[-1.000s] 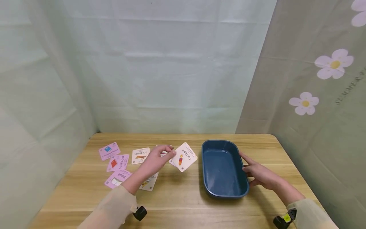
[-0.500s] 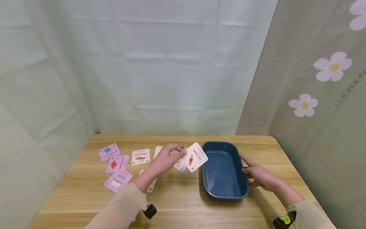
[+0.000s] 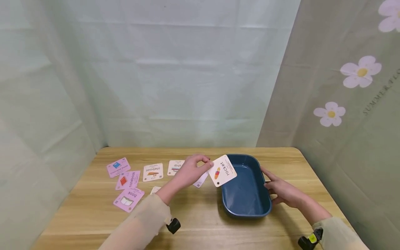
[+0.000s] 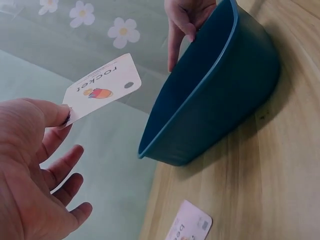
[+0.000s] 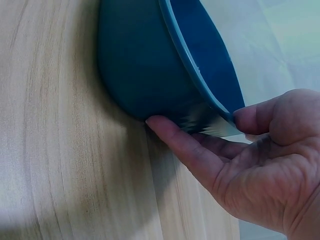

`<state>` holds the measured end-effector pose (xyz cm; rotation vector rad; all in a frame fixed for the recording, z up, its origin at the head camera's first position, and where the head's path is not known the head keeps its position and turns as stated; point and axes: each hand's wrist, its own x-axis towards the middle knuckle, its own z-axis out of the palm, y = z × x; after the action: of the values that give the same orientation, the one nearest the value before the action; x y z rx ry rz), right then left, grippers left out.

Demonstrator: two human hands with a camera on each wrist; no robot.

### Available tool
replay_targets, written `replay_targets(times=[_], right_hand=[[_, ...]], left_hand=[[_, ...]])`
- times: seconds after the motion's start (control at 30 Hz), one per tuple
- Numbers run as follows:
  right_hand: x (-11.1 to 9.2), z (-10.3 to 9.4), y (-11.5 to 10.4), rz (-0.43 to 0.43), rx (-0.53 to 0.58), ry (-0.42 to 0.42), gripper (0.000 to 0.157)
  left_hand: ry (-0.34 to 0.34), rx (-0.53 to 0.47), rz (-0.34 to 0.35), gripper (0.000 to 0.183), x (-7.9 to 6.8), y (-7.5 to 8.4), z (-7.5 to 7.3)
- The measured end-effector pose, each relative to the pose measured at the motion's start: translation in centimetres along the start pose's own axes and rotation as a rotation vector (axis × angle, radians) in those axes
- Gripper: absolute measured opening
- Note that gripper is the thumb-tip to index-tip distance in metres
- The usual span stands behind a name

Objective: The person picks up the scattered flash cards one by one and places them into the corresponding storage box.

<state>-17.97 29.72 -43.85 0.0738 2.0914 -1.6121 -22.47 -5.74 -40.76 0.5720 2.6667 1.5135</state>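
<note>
My left hand (image 3: 193, 171) pinches a white flash card (image 3: 223, 171) by one corner, between thumb and forefinger. It shows a rocket picture and the word "rocket". In the head view the card overlaps the left rim of a deep blue plastic tray (image 3: 247, 194). In the left wrist view the card (image 4: 105, 90) hangs in the air beside the tray (image 4: 220, 95), and the other fingers (image 4: 67, 172) are spread loosely. My right hand (image 3: 285, 192) holds the tray's right side, with fingertips at the rim and low on the outer wall (image 5: 145, 75). The tray stands upright on the table.
Pink cards reading "book" (image 3: 128, 199), "notebook" (image 3: 127, 180) and one with a blue book picture (image 3: 118, 167) lie at the left. White "lifeboat" (image 3: 153, 172) and "ship" (image 3: 175, 167) cards lie near the back. A purple card (image 3: 200, 180) and another card (image 3: 155, 190) are partly hidden.
My left hand has carried the rocket card to the right, from the middle of the table to the tray's left rim, uncovering the ship card. The right hand and tray stay put.
</note>
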Motion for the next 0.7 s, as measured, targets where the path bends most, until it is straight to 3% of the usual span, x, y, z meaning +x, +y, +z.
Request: replay_targets(times=[0.7], right_hand=[[0.3,0.1,-0.2,0.023,-0.022,0.013,0.072]], left_hand=[[-0.062,0.067,0.054,0.015,2.0,2.7,2.4]])
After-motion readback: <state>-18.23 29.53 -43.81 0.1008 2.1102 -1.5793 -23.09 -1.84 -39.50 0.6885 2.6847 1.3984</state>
